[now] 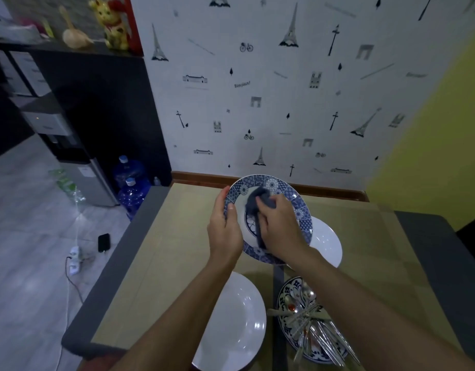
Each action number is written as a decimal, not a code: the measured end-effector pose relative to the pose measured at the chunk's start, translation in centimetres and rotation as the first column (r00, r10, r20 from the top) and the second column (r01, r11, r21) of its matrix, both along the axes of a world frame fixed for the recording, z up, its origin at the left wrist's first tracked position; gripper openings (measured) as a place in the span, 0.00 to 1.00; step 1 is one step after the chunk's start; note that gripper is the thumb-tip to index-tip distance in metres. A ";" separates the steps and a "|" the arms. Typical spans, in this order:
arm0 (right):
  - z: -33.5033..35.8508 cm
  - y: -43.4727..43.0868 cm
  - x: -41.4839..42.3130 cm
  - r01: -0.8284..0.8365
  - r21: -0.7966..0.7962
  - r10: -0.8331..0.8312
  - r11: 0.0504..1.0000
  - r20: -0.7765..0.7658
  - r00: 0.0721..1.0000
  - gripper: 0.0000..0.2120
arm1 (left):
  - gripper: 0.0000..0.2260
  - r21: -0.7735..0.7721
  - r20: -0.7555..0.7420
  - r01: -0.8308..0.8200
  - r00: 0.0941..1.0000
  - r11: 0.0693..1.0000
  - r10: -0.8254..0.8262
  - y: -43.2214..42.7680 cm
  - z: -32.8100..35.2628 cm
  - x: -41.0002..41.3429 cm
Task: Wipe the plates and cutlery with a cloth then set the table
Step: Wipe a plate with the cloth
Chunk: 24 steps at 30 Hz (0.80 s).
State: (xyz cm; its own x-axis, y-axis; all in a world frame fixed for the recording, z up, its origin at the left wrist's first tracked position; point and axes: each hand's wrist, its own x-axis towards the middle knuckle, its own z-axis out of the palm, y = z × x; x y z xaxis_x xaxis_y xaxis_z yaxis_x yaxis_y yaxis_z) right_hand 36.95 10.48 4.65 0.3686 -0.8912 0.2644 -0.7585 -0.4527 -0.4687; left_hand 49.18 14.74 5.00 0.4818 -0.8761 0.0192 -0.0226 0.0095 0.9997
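A blue-and-white patterned plate (281, 187) is held tilted above the table. My left hand (224, 227) grips its left rim, thumb on the face. My right hand (280, 226) presses a grey cloth (253, 204) against the plate's centre. Under my left forearm lies a plain white plate (241, 319) on the table. Another white plate (327, 242) shows partly behind the held plate, on the right. A patterned plate (287, 293) at the front right carries a pile of cutlery (311, 325), spoons and forks mixed.
The beige table (172, 261) has grey padded edges and stands against a papered wall. A dark cabinet, a water dispenser and blue water bottles (130, 188) stand to the left. A power strip and a phone (104, 242) lie on the floor.
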 end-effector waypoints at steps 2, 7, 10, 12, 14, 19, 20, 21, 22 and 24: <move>0.3 -0.5 -0.2 -0.040 0.016 0.040 0.999 -0.011 0.999 0.16 | 0.16 -0.005 0.005 -0.023 1.000 1.000 0.023 0.1 0.2 0.1; 0.0 0.6 -0.1 -0.139 -0.020 0.140 0.990 0.082 0.987 0.18 | 0.16 -0.005 0.016 -0.002 1.000 1.000 0.002 0.6 0.7 0.5; 0.5 -0.5 0.7 0.061 -0.090 -0.046 0.994 0.169 0.985 0.18 | 0.17 -0.031 0.068 0.044 0.997 0.999 -0.042 1.2 1.5 -0.5; 1.0 -1.1 1.1 0.172 -0.097 -0.148 0.980 0.218 0.965 0.20 | 0.17 -0.041 0.055 0.057 0.997 0.998 -0.054 1.3 1.9 -0.8; 1.5 -0.7 1.5 0.102 -0.080 -0.076 0.992 0.275 0.958 0.20 | 0.16 -0.037 0.053 0.039 0.998 0.999 -0.037 1.2 2.0 -0.7; 1.6 0.1 1.0 -0.105 -0.123 0.123 0.987 0.151 0.981 0.23 | 0.16 -0.027 0.065 0.043 0.997 0.999 -0.042 1.5 1.5 -0.1; 1.8 -0.2 0.6 -0.020 -0.110 0.033 0.994 0.125 0.992 0.26 | 0.15 -0.023 0.073 0.041 0.997 0.999 -0.039 1.8 1.6 -0.2; 1.9 -0.4 0.3 0.056 -0.085 -0.050 0.995 0.070 0.996 0.28 | 0.15 -0.022 0.078 0.028 0.997 0.999 -0.026 2.1 1.5 -0.2; 2.1 -0.4 -0.1 0.109 -0.067 -0.111 0.992 -0.016 0.994 0.31 | 0.15 -0.026 0.085 0.009 0.996 1.000 -0.007 2.2 1.6 -0.1; 1.8 -0.1 -0.8 0.138 -0.050 -0.145 0.989 -0.186 0.972 0.30 | 0.15 -0.030 0.091 -0.045 0.995 0.999 0.048 2.0 1.8 0.3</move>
State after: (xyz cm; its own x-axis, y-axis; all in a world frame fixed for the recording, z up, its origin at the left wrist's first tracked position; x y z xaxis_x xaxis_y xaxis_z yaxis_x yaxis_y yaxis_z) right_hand 36.19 10.40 6.47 0.2861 -0.9288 0.2356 -0.8891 -0.3490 -0.2963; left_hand 49.46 16.76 6.83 0.5172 -0.8512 0.0896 -0.1156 0.0343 0.9927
